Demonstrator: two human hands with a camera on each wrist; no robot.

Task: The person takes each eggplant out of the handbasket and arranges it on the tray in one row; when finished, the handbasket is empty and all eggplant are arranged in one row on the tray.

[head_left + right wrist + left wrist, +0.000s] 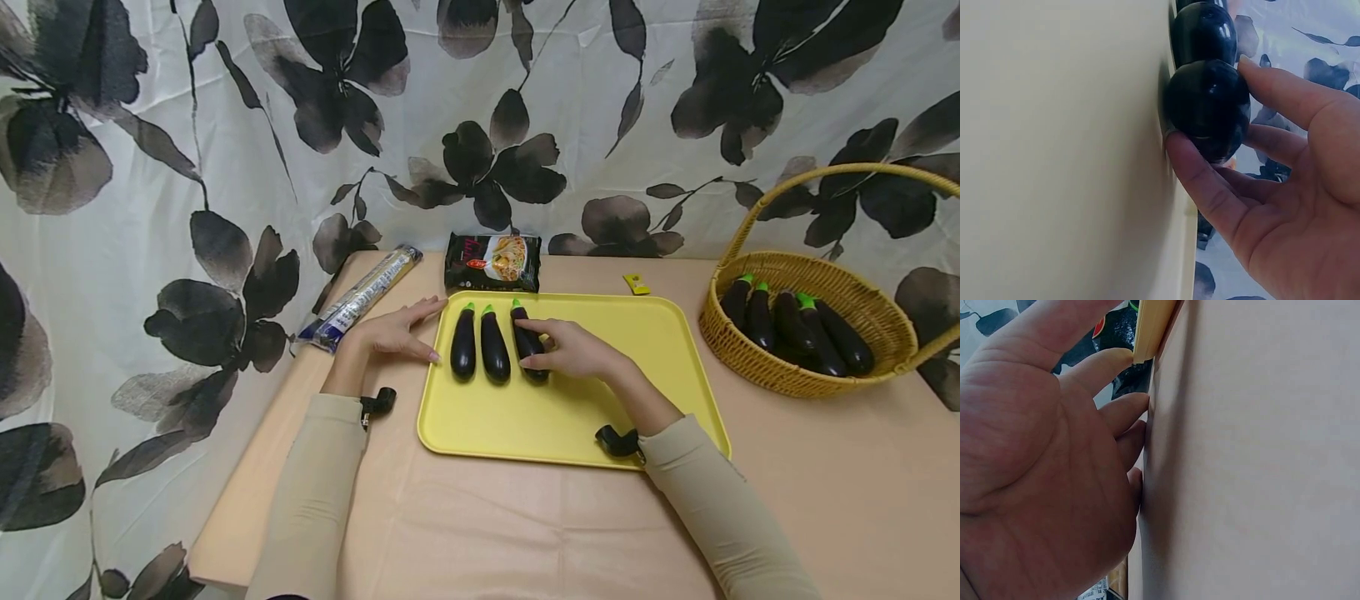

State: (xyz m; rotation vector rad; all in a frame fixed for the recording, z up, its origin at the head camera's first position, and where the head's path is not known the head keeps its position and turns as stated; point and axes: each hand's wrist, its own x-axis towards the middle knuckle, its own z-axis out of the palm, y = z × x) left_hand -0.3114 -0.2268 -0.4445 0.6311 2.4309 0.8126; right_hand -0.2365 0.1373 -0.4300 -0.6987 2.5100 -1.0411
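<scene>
Three dark eggplants lie side by side on the yellow tray [585, 417], green stem ends toward the back: a left eggplant [463, 346], a middle eggplant [494, 348] and a right eggplant [522, 340]. My right hand [577, 348] grips the right eggplant, thumb and fingers on its sides; in the right wrist view its rounded end [1207, 106] sits between them. At the tray's left rim, my left hand [397, 329] touches the edge with loosely spread fingers. The left wrist view shows its palm [1041, 469] with nothing in it.
A wicker basket [795, 375] with several eggplants and a tall handle stands at the right. Behind the tray are a black food packet [492, 262] and a small yellow packet [636, 284]. One long silver-blue package [367, 297] lies beyond my left hand. Floral fabric [465, 100] hangs behind the table.
</scene>
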